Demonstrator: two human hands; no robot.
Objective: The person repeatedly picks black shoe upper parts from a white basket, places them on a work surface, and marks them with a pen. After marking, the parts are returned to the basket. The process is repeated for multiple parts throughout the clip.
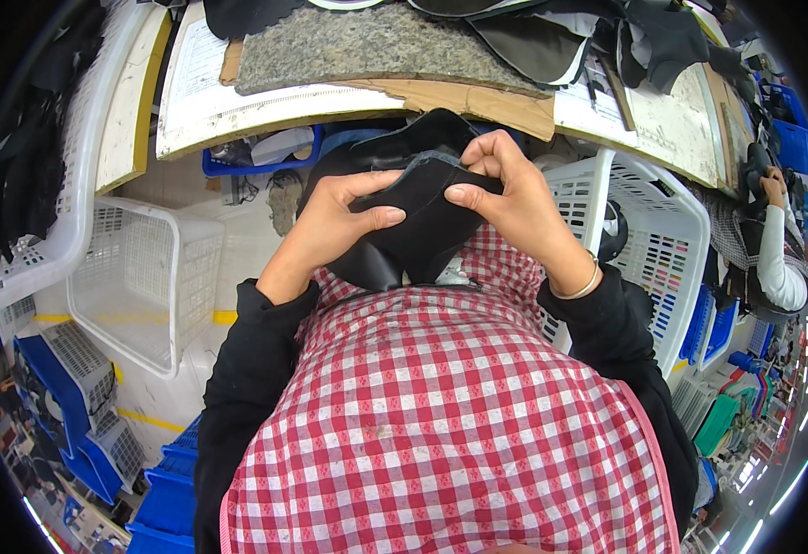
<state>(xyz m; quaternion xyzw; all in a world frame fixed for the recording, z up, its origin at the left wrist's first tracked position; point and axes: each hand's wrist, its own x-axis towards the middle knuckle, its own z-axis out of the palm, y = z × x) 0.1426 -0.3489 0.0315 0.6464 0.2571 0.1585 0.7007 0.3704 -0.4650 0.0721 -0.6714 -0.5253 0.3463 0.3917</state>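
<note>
Between my two hands is a black leather shoe upper (422, 208), held above my lap with its grey cut edge facing up. My left hand (335, 222) pinches it on the left, thumb on the near face and fingers behind. On the right, my right hand (519, 198) presses its thumb against the near face, while the bent index finger and the others close on the upper edge. More black pieces hang below and behind it, and I cannot tell whether they belong to the same upper.
Ahead stands a white worktable (229, 106) with a stone slab (367, 46) and black cut pieces (542, 42). White plastic baskets (132, 286) flank me, one on the right (658, 240). A blue tray (247, 166) sits under the table. Another person (778, 249) works at far right.
</note>
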